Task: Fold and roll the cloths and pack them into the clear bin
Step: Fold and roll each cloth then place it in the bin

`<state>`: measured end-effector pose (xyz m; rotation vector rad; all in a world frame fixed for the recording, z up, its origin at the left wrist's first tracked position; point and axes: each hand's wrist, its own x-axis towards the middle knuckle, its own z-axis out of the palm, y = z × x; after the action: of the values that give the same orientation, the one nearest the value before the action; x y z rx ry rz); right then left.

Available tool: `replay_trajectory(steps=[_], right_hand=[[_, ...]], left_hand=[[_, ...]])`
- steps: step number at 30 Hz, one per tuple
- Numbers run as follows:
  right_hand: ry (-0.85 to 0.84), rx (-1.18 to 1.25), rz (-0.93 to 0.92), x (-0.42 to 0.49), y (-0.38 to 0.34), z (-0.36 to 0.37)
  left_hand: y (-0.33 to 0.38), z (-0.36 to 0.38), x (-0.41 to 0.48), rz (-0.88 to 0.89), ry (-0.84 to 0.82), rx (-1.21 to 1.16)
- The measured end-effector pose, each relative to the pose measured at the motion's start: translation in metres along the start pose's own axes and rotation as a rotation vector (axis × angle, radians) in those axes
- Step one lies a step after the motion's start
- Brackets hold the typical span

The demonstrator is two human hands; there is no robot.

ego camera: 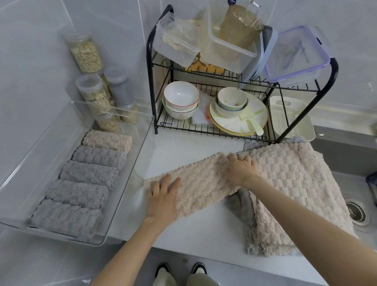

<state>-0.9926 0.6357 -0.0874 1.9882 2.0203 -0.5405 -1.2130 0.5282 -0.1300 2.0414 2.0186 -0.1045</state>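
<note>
The beige waffle-textured cloth [202, 182] lies folded into a strip on the white tabletop [202, 237], just right of the clear plastic bin [145, 144]. Left hand [162, 197]: fingers straight, slightly spread, pressed flat on the strip's left end. Right hand [242, 167]: fingers bent, gripping the strip's far edge. Bin contents: four grey rolled cloths [84, 193], one beige rolled cloth [107, 140]. The stack of loose beige and grey cloths [296, 190] overlaps itself, so its count is indeterminate.

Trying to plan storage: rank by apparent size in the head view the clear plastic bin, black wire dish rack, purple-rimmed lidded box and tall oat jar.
1. Clear plastic bin and black wire dish rack: about alike; bin is nearer, so unranked.
2. Purple-rimmed lidded box.
3. Tall oat jar.
</note>
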Motion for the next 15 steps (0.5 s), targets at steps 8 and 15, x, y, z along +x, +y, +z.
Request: replay_trajectory(steps=[8, 15], right_hand=[[0.058, 0.029, -0.096, 0.006, -0.026, -0.004], [0.213, -0.029, -0.418, 0.017, -0.069, -0.027]], left_hand=[[-0.013, -0.005, -0.009, 0.068, -0.017, -0.203], [-0.01, -0.009, -0.02, 0.051, -0.05, -0.203]])
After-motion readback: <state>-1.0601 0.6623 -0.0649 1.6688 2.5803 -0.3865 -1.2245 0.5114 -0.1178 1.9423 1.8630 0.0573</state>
